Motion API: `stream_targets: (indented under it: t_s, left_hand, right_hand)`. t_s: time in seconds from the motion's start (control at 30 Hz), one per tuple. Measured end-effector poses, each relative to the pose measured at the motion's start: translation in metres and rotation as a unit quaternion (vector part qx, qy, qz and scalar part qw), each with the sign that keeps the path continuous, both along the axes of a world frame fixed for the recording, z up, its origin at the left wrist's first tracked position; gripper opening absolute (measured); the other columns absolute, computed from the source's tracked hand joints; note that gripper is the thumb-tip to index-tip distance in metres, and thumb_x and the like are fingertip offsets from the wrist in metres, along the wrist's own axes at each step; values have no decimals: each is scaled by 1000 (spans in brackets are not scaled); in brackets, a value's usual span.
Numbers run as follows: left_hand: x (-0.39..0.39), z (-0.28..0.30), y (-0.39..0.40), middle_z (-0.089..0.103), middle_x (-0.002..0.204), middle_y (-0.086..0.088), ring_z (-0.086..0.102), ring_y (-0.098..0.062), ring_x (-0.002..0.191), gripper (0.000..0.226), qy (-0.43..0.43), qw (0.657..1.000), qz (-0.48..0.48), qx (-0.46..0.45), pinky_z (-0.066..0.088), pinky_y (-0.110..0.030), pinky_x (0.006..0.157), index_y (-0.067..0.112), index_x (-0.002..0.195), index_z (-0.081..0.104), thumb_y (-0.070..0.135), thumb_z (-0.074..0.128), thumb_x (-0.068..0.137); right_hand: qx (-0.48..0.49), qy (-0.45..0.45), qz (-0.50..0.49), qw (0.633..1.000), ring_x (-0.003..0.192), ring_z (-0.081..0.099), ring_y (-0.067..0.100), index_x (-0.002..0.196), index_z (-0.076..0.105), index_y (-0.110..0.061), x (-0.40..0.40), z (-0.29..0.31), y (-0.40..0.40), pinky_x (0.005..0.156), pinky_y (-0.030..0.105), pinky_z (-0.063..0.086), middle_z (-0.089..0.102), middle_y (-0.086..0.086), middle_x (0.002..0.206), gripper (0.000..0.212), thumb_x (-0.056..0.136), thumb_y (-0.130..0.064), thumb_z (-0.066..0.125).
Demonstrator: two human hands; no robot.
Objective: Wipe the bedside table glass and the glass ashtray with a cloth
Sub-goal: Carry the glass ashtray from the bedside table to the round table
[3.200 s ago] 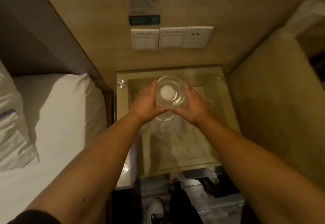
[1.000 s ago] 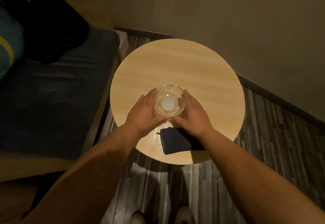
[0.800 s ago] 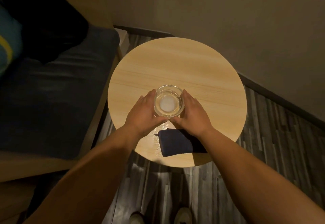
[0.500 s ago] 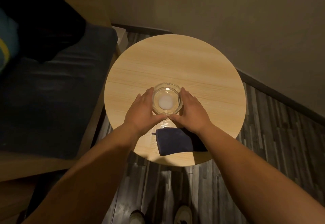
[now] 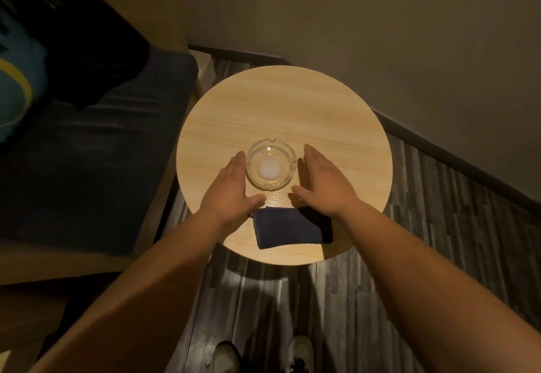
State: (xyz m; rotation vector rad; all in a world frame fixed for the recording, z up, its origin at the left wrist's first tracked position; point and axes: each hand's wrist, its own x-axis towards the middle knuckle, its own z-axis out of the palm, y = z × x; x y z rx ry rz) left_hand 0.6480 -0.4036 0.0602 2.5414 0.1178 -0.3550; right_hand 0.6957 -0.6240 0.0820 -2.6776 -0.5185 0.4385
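Observation:
A round clear glass ashtray [image 5: 270, 164] with a whitish patch in its bottom stands on a round light-wood table [image 5: 292, 115]. My left hand [image 5: 229, 189] lies open just left of it, fingertips close to the rim. My right hand [image 5: 322, 182] is open to the right, a small gap from the glass. Neither hand holds anything. A folded dark blue cloth [image 5: 288, 230] lies on the table near its front edge, just behind my hands and partly under my right wrist.
A dark-cushioned bench [image 5: 87, 153] with a wooden frame adjoins the table on the left, with dark and teal items [image 5: 17, 80] on it. A beige wall stands behind and to the right. The floor [image 5: 439, 226] is dark plank wood. My shoes [image 5: 298, 355] show below.
I carried the ashtray from the glass bedside table to this round wooden table and set it down. Both hands have let go of it and spread apart.

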Motion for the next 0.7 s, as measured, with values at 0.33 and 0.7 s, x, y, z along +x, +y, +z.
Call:
stream_targets:
  t_s: [0.33, 0.7]
  left_hand:
    - [-66, 4, -99, 1, 163, -9, -2, -25, 150, 74, -64, 974, -182, 116, 1, -44, 121, 13, 154, 10, 51, 37, 97]
    - [-73, -27, -98, -18, 159, -14, -16, -30, 147, 116, -13, 936, -274, 221, -5, -50, 119, 5, 152, -11, 89, 17, 76]
  right_hand:
    - [-176, -55, -37, 982, 146, 6, 29, 150, 15, -12, -33, -19, -67, 118, 44, 8, 8, 12, 160, 67, 97, -51, 27]
    - [-150, -38, -54, 987, 145, 10, 34, 149, 22, -8, -46, -52, -65, 117, 48, 9, 16, 15, 158, 68, 95, -48, 10]
